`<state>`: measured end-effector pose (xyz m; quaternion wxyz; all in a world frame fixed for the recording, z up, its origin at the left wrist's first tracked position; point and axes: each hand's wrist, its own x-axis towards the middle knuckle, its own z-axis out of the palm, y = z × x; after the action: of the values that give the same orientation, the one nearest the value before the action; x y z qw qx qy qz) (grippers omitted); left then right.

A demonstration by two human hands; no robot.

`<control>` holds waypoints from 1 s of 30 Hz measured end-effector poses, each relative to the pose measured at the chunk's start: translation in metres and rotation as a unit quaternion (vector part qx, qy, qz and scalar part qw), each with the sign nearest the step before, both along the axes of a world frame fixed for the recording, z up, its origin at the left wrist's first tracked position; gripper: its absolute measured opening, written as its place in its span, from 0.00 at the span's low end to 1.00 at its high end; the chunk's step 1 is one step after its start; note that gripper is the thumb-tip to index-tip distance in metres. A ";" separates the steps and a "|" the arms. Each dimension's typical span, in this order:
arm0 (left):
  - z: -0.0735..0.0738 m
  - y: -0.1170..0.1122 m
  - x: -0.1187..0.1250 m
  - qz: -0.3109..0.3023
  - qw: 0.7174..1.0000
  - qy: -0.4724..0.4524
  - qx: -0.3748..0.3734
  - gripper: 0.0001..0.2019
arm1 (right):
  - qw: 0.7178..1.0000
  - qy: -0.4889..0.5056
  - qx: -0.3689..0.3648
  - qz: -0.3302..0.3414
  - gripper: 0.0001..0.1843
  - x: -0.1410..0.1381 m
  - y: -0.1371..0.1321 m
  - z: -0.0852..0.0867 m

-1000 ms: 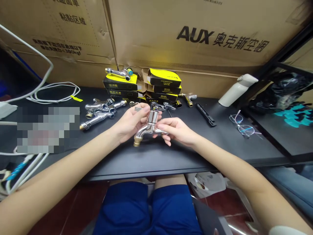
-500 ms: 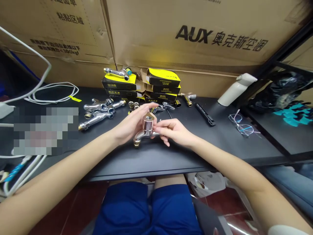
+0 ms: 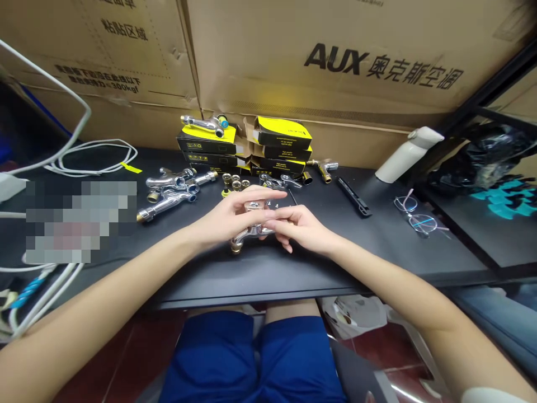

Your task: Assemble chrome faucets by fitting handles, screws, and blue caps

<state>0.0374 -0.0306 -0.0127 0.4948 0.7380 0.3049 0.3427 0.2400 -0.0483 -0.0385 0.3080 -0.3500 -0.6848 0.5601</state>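
A chrome faucet [image 3: 237, 242] with a brass-coloured spout end is held over the near half of the black table. My left hand [image 3: 235, 215] wraps round its upright top part, thumb in front and fingers behind. My right hand [image 3: 300, 226] pinches the faucet's right-hand end, which its fingers mostly cover. Beyond my hands lie loose chrome handles [image 3: 277, 182] and several small round fittings [image 3: 235, 182]. A thin dark rod [image 3: 292, 196] lies just behind my right hand.
Chrome faucet bodies [image 3: 172, 193] are heaped at left. Black-and-yellow boxes [image 3: 210, 146] stand stacked at the back, one faucet [image 3: 205, 124] on top. To the right are another faucet [image 3: 325, 169], a black cutter [image 3: 353, 196], a white bottle [image 3: 406, 157] and glasses [image 3: 422, 223].
My left thumb has come round to the front of the faucet's upright part, so the fingers now enclose it. My right hand keeps its hold at the right end.
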 end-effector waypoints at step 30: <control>0.005 0.004 -0.006 -0.042 0.963 -0.195 -0.180 0.15 | 0.993 0.090 -0.052 -0.054 0.18 -0.003 0.004 -0.002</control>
<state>0.0319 -0.0271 -0.0073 0.6834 0.5674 0.2283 0.3986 0.2374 -0.0440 -0.0410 0.3793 -0.3508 -0.6040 0.6068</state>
